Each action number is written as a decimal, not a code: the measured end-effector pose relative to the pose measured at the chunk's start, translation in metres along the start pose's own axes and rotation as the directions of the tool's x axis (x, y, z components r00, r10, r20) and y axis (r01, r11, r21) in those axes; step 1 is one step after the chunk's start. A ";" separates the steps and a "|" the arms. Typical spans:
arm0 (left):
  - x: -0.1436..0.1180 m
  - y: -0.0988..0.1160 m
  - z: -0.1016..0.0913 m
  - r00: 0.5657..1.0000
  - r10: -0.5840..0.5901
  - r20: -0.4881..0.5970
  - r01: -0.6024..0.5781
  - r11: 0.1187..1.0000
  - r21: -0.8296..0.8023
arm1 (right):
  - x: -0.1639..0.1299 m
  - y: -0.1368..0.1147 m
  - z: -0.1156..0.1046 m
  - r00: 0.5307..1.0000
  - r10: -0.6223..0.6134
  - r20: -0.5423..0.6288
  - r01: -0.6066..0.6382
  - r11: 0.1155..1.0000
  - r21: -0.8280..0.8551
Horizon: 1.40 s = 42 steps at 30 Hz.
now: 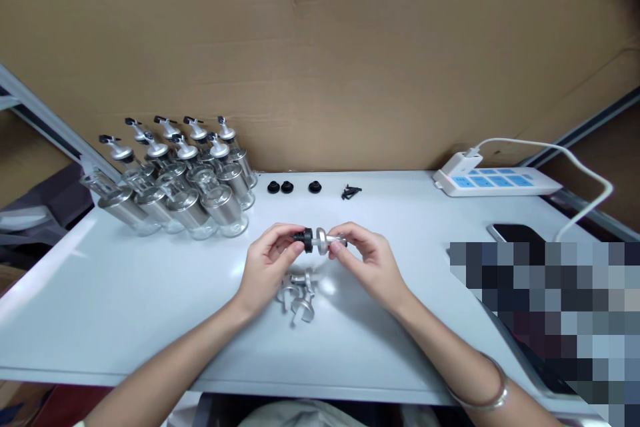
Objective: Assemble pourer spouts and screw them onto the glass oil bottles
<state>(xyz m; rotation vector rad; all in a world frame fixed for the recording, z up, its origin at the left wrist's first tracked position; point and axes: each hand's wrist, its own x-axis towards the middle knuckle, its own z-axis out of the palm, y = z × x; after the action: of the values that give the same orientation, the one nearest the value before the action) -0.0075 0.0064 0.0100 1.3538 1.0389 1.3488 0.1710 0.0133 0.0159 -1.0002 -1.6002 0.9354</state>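
Both hands meet above the middle of the white table [125,293]. My left hand [267,267] pinches a small black plug [305,239] at its fingertips. My right hand [367,263] grips a silver pourer cap [324,240], held right against the black plug. Just below the hands, a few loose silver pourer caps [299,293] lie on the table.
Several glass bottles with silver pourer tops [185,177] stand at the back left. Three black plugs [287,187] and a pile of small black pieces [351,192] lie near the cardboard wall. A power strip [495,181] and a phone [517,233] sit at the right.
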 end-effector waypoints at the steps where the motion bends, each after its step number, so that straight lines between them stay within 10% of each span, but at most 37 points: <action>1: 0.000 0.000 -0.001 1.000 0.006 0.001 -0.006 1.000 -0.003 | 0.000 0.000 -0.001 1.000 0.002 0.006 -0.002 1.000 -0.016; 28: 0.004 -0.008 -0.004 0.996 0.045 0.074 -0.043 0.999 -0.032 | 0.001 0.006 -0.006 0.980 -0.099 0.172 0.133 0.971 -0.199; 42: 0.000 -0.005 -0.003 0.981 0.136 0.136 -0.143 0.989 0.044 | 0.001 0.000 -0.004 0.965 0.095 0.243 -0.091 0.996 -0.027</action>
<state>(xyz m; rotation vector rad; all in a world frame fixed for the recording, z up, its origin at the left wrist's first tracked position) -0.0105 0.0076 0.0050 1.5590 0.9109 1.3204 0.1742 0.0151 0.0169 -1.0082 -1.7786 1.1478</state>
